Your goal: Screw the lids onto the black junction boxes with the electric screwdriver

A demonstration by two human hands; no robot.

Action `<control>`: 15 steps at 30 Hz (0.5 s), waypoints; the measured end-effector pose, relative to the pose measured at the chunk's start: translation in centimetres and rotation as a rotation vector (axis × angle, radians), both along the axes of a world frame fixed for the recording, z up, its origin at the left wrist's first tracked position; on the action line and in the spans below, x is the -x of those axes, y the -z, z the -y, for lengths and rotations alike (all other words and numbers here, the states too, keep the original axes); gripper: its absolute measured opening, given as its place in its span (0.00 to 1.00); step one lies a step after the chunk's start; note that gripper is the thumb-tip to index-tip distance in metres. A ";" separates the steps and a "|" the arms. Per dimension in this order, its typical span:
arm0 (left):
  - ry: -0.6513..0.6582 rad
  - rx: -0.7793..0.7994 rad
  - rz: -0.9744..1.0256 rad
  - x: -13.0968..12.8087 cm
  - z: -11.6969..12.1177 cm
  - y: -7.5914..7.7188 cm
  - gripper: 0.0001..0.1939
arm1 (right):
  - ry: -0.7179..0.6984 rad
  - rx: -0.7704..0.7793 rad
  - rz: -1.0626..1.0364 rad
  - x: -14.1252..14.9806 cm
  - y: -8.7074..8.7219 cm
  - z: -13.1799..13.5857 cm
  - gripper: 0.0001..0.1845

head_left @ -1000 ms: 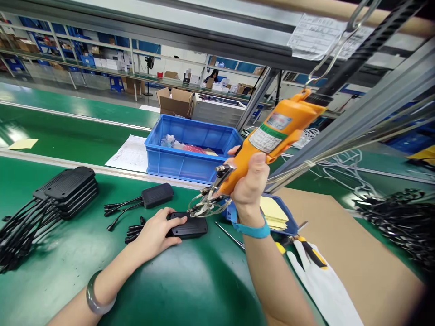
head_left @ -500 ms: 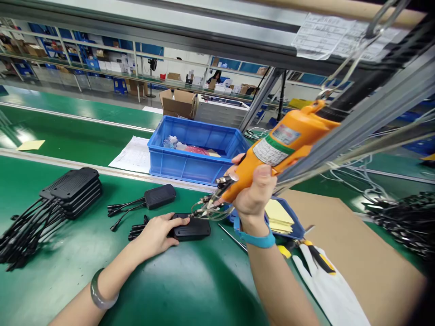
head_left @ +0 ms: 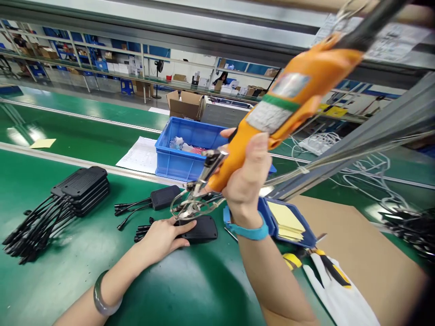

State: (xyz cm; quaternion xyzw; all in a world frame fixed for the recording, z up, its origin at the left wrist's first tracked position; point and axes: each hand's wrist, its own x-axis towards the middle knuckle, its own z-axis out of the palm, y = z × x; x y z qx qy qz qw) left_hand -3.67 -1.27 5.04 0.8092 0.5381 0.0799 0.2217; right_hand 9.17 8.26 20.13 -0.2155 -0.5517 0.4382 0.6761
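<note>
Two hands (head_left: 161,240) (head_left: 246,181) | right: orange tool (head_left: 267,120) (tilted) | left: on black box (head_left: 205,227)

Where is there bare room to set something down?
Bare green bench lies between the forearms and, bar specks, between the left forearm and black cables. The cardboard right of the white glove looks bare. Crowded: around the left hand on the black unit, near the orange tool, and beside the blue tray.

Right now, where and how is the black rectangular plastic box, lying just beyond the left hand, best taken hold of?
Probably across the middle of the black rectangular plastic box, by its long sides, coming from above: it lies flat on the green tabletop, its body looks narrow between those sides, and its thin black cables leave the left end.
</note>
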 end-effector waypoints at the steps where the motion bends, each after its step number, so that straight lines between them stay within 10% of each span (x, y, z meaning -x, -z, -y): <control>1: 0.000 0.003 -0.001 0.0 0.0 0.0 0.30 | -0.030 0.038 0.019 0.2 0.6 0.1 0.24; 15: -0.047 0.092 0.007 -0.4 -0.2 -0.3 0.32 | -0.031 0.059 0.132 2.2 3.3 0.6 0.23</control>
